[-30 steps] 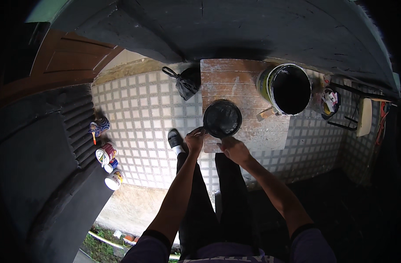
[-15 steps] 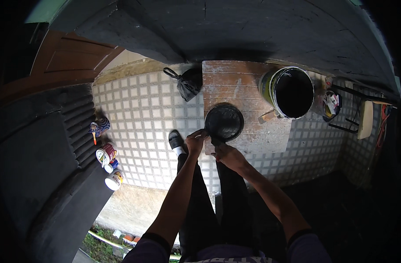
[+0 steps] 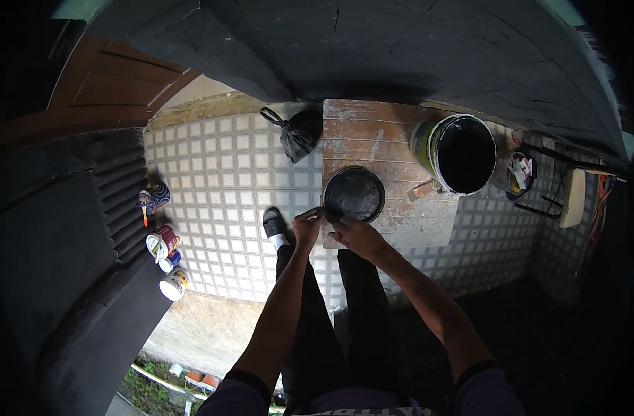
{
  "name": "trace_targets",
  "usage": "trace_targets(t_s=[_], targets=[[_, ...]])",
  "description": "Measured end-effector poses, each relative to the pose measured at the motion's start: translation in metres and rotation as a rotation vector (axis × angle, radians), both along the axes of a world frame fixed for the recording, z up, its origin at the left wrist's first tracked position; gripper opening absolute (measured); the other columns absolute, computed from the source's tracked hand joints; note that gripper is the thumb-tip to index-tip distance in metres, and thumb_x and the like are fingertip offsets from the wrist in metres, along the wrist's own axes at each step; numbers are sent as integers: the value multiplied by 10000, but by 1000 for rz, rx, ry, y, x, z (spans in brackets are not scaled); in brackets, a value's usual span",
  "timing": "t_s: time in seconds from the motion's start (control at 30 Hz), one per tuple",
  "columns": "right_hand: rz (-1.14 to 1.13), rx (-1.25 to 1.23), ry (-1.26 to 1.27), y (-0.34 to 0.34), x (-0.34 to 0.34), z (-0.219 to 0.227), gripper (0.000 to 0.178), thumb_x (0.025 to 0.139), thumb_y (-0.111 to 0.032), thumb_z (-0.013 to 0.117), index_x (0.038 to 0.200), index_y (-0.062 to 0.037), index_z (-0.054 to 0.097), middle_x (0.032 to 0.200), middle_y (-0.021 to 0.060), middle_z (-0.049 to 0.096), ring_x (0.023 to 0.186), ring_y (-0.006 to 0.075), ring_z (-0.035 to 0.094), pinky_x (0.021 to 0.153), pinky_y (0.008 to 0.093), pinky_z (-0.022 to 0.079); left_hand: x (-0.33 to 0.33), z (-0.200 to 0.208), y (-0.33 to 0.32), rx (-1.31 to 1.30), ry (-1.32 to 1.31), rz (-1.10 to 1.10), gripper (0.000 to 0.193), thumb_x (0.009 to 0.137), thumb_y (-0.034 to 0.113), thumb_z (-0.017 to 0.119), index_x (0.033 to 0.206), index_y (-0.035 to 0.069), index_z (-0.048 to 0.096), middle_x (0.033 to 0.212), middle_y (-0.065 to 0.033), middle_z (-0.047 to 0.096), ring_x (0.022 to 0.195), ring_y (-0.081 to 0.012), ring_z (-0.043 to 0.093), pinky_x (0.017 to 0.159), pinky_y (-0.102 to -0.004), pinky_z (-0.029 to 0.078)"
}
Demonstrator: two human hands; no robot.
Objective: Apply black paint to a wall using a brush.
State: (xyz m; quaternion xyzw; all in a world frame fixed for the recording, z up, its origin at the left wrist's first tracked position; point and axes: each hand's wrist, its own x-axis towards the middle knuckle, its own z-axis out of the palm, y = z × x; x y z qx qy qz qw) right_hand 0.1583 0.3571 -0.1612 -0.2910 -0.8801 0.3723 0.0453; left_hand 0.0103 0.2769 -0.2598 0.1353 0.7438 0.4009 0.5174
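**Round black tub (image 3: 354, 193) between two hands**

The tub stands on the wooden table (image 3: 426, 223), near its near-left corner. The left hand (image 3: 308, 226) has its grip closed at the near-left rim. The right hand (image 3: 359, 238) curls at the near rim; whether its grip holds anything cannot be told. A large open bucket (image 3: 425, 144) stands farther right.

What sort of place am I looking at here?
Likely a house porch or covered entry: there's a tiled floor, what looks like a panelled wooden door, and greenery just beyond the floor's edge.
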Motion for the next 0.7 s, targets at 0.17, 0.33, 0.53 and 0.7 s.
trace_targets(t_s=[0.17, 0.33, 0.53, 0.7], targets=[[-247, 45, -58, 48, -1, 6, 189, 809, -180, 628, 892, -34, 541, 830, 136, 535, 758, 304, 583, 654, 368, 511, -13, -16, -13, 65, -169, 82, 200, 805, 33, 667, 969, -80, 644, 868, -131, 674, 759, -161, 659, 692, -241, 545], [-199, 191, -46, 19, -8, -4, 199, 794, -115, 639, 954, -39, 548, 846, 134, 563, 752, 311, 584, 634, 350, 516, -6, -17, -13, 112, -186, 71, 204, 812, 46, 663, 974, -77, 646, 861, -121, 675, 760, -152, 654, 701, -239, 542], [-38, -106, -8, -1, -24, 16, 157, 771, -117, 660, 848, -15, 569, 814, 156, 558, 766, 329, 587, 680, 388, 500, -27, -18, -14, 127, -134, 38, 200, 796, 136, 697, 919, -22, 691, 814, -53, 689, 721, -91, 631, 647, -216, 504], [-382, -102, 20, 9, -8, 66, 228, 776, -42, 649, 1000, -16, 622, 844, 193, 611, 761, 334, 613, 650, 377, 489, -43, -5, -13, 101, -295, -104, 114, 789, 81, 663, 834, -22, 681, 751, -70, 674, 679, -119, 649, 615, -244, 531]])
